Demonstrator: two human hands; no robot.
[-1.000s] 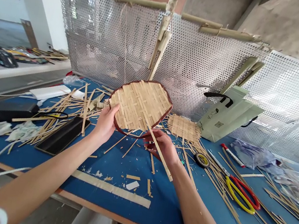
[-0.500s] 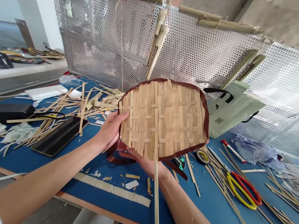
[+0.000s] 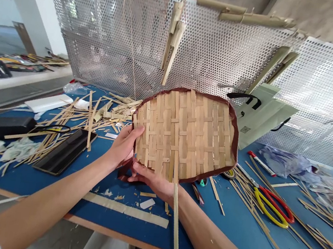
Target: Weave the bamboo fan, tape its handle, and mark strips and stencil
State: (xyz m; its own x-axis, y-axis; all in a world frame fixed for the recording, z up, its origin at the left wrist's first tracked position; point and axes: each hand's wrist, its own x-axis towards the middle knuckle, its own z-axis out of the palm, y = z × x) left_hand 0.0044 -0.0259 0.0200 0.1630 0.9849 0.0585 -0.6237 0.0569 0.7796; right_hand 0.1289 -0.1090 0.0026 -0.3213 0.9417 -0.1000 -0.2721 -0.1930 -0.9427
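Note:
A woven bamboo fan (image 3: 184, 133) is held upright over the table, its flat face toward me. Brown fabric ribbon (image 3: 237, 131) wraps its edge, and a thin bamboo stick handle (image 3: 176, 227) runs down from its middle. My left hand (image 3: 125, 145) grips the fan's left edge, thumb on the front, the other fingers mostly behind. Along the lower edge lies my right hand (image 3: 153, 181), its fingertips closed on the ribbon at the lower left, beside my left hand. A loose dark length of ribbon hangs there, partly hidden.
Bamboo strips (image 3: 59, 124) and a black phone (image 3: 62, 152) lie left on the blue table. To the right are red-and-yellow-handled scissors (image 3: 273, 206), a red marker (image 3: 261, 162), plastic bags (image 3: 286, 164) and a pale green bag (image 3: 259, 118). A perforated metal panel (image 3: 214, 60) stands behind.
My right hand has shifted left along the fan's lower edge, fingers now at the ribbon beside my left hand. The loose ribbon end on the right has dropped from sight. The fan moved slightly right.

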